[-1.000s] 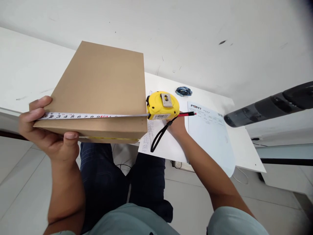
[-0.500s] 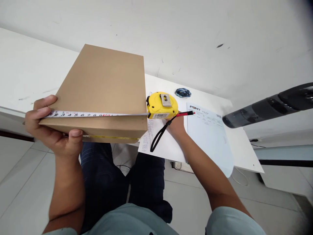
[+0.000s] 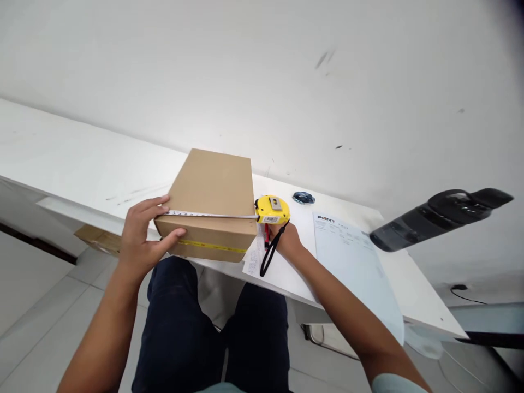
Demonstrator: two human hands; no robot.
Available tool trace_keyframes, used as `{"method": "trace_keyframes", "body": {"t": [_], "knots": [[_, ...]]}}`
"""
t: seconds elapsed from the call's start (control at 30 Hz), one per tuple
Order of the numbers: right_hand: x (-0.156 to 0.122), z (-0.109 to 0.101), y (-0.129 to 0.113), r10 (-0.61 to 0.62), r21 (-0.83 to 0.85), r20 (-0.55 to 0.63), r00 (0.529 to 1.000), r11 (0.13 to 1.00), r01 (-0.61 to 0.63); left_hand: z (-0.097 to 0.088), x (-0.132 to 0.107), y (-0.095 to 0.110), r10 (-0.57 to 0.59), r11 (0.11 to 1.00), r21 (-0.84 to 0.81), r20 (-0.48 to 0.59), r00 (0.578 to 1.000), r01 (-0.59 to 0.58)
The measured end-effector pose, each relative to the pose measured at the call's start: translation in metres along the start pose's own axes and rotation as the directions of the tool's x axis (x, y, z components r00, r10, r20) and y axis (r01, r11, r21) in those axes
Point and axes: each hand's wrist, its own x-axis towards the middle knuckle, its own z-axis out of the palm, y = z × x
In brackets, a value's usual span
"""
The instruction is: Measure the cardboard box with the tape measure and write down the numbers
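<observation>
A brown cardboard box (image 3: 213, 191) rests on the near edge of a white table (image 3: 82, 164). My left hand (image 3: 141, 234) grips its left near corner, fingers pressing the tape's free end onto the top and thumb on the front face. The white tape blade (image 3: 208, 214) runs across the box's front top edge to a yellow tape measure case (image 3: 272, 209). My right hand (image 3: 286, 239) holds that case at the box's right corner, together with a red pen (image 3: 267, 234). A black wrist strap (image 3: 271, 252) hangs from the case.
A printed sheet (image 3: 352, 251) and other papers (image 3: 256, 254) lie right of the box. A small dark blue object (image 3: 303, 197) sits near the wall. A black cylindrical device (image 3: 438, 218) juts in from the right. Another cardboard piece (image 3: 98, 239) lies under the table. My legs are below.
The view has pulled back and tilted up, so the box looks smaller and farther. My left hand shifted to press the tape end from above; the red pen now points downward.
</observation>
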Motion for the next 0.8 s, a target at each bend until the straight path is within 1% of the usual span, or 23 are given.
{"method": "trace_keyframes", "body": {"t": [0.07, 0.1, 0.17, 0.2, 0.23, 0.27, 0.3, 0.33, 0.37, 0.4, 0.43, 0.5, 0.57, 0.63, 0.7, 0.73, 0.8], "knots": [[0.004, -0.003, -0.007, 0.032, 0.051, -0.036, 0.999, 0.998, -0.030, -0.011, 0.005, -0.004, 0.070, 0.997, 0.033, 0.072, 0.995, -0.073], [0.005, -0.006, -0.011, 0.046, 0.111, -0.051, 0.998, 0.993, -0.040, -0.017, 0.007, -0.006, 0.090, 0.994, 0.045, 0.109, 0.990, -0.095], [0.007, -0.019, -0.021, 0.069, 0.226, -0.093, 0.993, 0.973, -0.046, -0.025, 0.008, -0.006, 0.102, 0.991, 0.064, 0.165, 0.981, -0.114], [0.006, -0.027, -0.027, 0.086, 0.302, -0.106, 0.991, 0.952, -0.050, -0.027, 0.008, -0.006, 0.105, 0.990, 0.073, 0.176, 0.979, -0.119], [0.006, -0.037, -0.035, 0.105, 0.401, -0.089, 0.990, 0.914, -0.061, -0.029, 0.008, -0.005, 0.111, 0.989, 0.078, 0.175, 0.978, -0.127], [0.004, -0.046, -0.044, 0.118, 0.513, -0.042, 0.992, 0.855, -0.080, -0.030, 0.007, -0.003, 0.120, 0.988, 0.079, 0.168, 0.978, -0.134], [0.001, -0.056, -0.055, 0.111, 0.621, 0.032, 0.993, 0.776, -0.107, -0.030, 0.007, -0.002, 0.131, 0.986, 0.078, 0.159, 0.979, -0.144], [-0.002, -0.064, -0.065, 0.081, 0.700, 0.113, 0.990, 0.701, -0.137, -0.030, 0.008, -0.001, 0.143, 0.985, 0.074, 0.149, 0.978, -0.155], [-0.006, -0.070, -0.075, 0.042, 0.741, 0.173, 0.984, 0.653, -0.158, -0.029, 0.008, -0.001, 0.153, 0.984, 0.072, 0.138, 0.979, -0.164], [-0.010, -0.075, -0.085, 0.014, 0.752, 0.203, 0.979, 0.639, -0.165, -0.029, 0.009, -0.002, 0.156, 0.983, 0.073, 0.126, 0.980, -0.166], [-0.014, -0.079, -0.093, 0.004, 0.735, 0.194, 0.981, 0.662, -0.148, -0.029, 0.010, -0.003, 0.156, 0.983, 0.079, 0.115, 0.981, -0.165], [-0.025, -0.083, -0.105, 0.003, 0.689, 0.104, 0.995, 0.721, -0.074, -0.030, 0.013, -0.004, 0.178, 0.977, 0.100, 0.093, 0.980, -0.187], [-0.040, -0.085, -0.110, -0.022, 0.680, -0.039, 0.999, 0.731, 0.043, -0.034, 0.014, 0.000, 0.251, 0.954, 0.151, 0.070, 0.965, -0.259], [-0.059, -0.086, -0.109, -0.065, 0.674, -0.181, 0.981, 0.718, 0.173, -0.040, 0.014, 0.015, 0.363, 0.908, 0.213, 0.031, 0.931, -0.361], [-0.084, -0.086, -0.104, -0.103, 0.659, -0.273, 0.956, 0.704, 0.264, -0.044, 0.010, 0.043, 0.453, 0.866, 0.242, -0.012, 0.891, -0.437], [-0.097, -0.085, -0.101, -0.126, 0.661, -0.286, 0.950, 0.692, 0.290, -0.044, 0.006, 0.059, 0.487, 0.853, 0.231, -0.034, 0.873, -0.467], [-0.121, -0.078, -0.094, -0.190, 0.692, -0.242, 0.952, 0.654, 0.306, -0.038, -0.005, 0.092, 0.499, 0.857, 0.138, 0.015, 0.867, -0.496]]}}
